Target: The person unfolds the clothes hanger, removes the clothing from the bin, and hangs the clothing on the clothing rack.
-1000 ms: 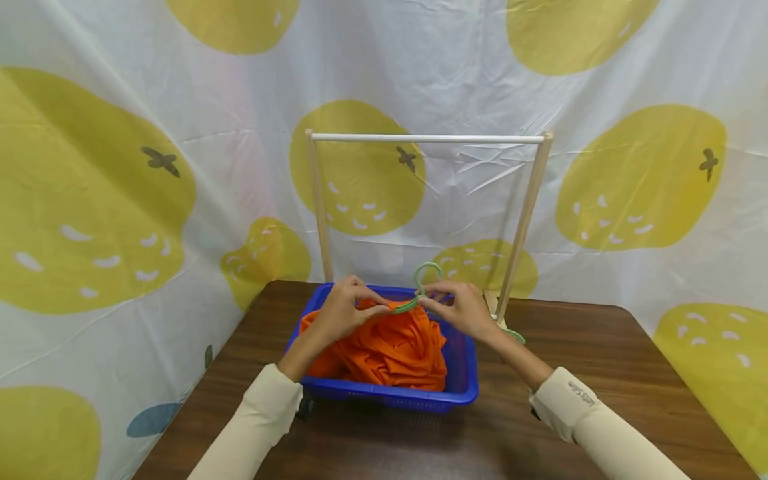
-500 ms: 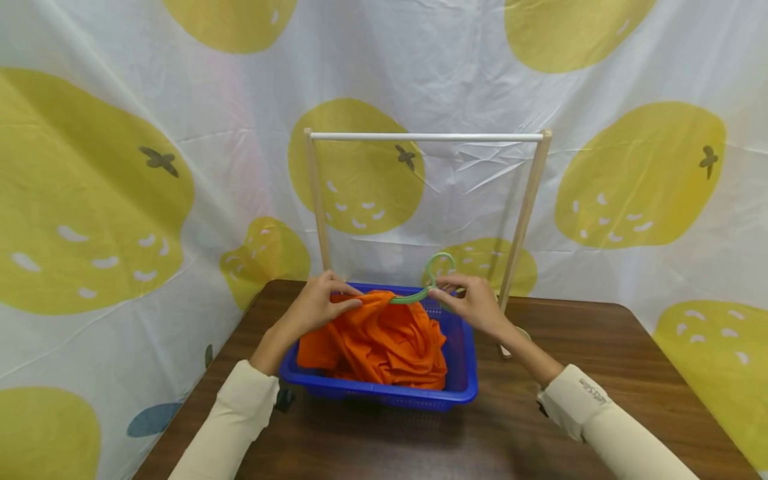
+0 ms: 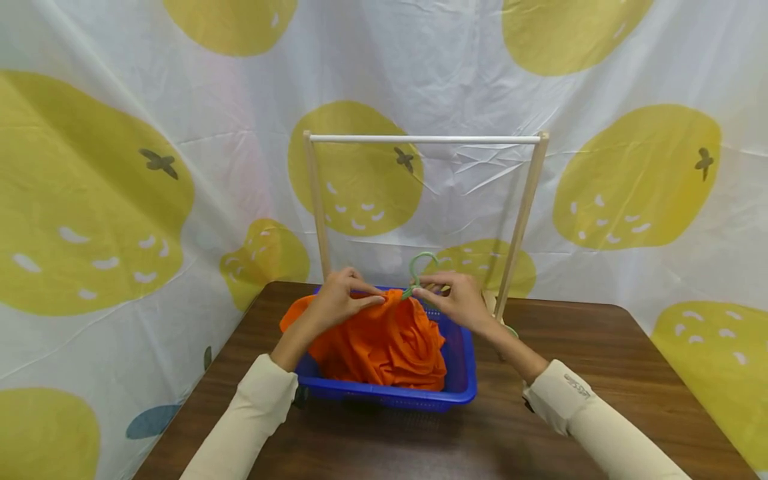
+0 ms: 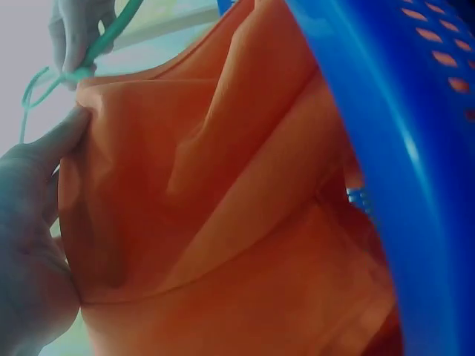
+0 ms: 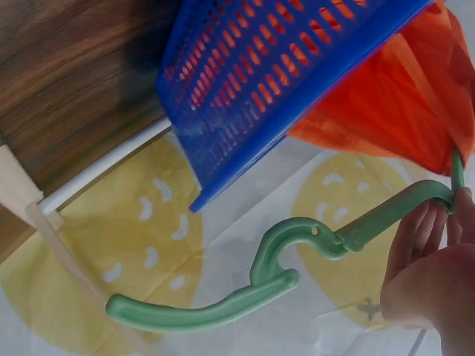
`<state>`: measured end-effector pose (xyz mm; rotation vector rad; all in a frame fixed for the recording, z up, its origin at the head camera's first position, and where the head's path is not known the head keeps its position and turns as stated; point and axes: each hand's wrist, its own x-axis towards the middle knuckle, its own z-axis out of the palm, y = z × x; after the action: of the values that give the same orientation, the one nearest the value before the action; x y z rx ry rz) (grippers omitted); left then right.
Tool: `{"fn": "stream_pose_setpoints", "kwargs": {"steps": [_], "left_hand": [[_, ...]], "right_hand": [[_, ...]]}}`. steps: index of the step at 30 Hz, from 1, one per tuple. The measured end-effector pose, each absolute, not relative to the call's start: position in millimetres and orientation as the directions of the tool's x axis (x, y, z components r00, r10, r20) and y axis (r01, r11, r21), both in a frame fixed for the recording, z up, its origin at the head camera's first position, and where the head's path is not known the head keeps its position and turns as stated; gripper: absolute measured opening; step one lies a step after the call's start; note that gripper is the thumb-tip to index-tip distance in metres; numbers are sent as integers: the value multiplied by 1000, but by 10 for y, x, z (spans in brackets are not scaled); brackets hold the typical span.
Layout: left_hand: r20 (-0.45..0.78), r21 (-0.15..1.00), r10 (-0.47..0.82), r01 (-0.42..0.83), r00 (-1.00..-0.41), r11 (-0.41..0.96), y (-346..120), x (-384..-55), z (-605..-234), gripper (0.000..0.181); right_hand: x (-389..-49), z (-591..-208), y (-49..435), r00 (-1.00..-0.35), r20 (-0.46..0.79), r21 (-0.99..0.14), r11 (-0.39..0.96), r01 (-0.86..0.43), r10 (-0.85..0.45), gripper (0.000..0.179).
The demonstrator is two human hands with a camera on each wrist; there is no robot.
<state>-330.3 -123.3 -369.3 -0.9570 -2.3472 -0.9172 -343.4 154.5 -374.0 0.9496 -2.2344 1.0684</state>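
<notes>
In the head view my left hand (image 3: 337,305) pinches the upper edge of an orange garment (image 3: 390,350), whose lower folds lie in a blue basket (image 3: 390,395). My right hand (image 3: 461,303) pinches a green clothes hanger (image 3: 413,268) just below its hook. One arm of the hanger runs into the garment between the two hands, so most of it is hidden by cloth. The right wrist view shows the hanger's other arm (image 5: 386,215) bare, with a curved bend along it. Seen from the left wrist, the cloth (image 4: 185,170) hangs from my thumb and fingers.
Behind the basket stands a wooden rack with a white top rail (image 3: 420,140) and a right post (image 3: 522,227). Brown wooden table (image 3: 576,373) surrounds the basket. A white curtain (image 3: 462,67) with yellow fruit prints covers the back and sides.
My left hand took hold of the garment's edge, went left, then came back right. The garment now covers more of the hanger's arm. The hook shifted right, then left again.
</notes>
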Motion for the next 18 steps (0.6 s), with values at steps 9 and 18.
{"fn": "stream_pose_setpoints", "kwargs": {"steps": [9,18], "left_hand": [[569,397,461,718,-681,571,-1117,-3298,-3701,13],[664,315,397,719,-633,619,-1321,-3244,-3609,19]], "right_hand": [[-3426,-3756,1475,-655,644,-512,414,-753,-395,19],[-3426,-3736,1556,-691,619,-539,439,-719,-373,23]]}}
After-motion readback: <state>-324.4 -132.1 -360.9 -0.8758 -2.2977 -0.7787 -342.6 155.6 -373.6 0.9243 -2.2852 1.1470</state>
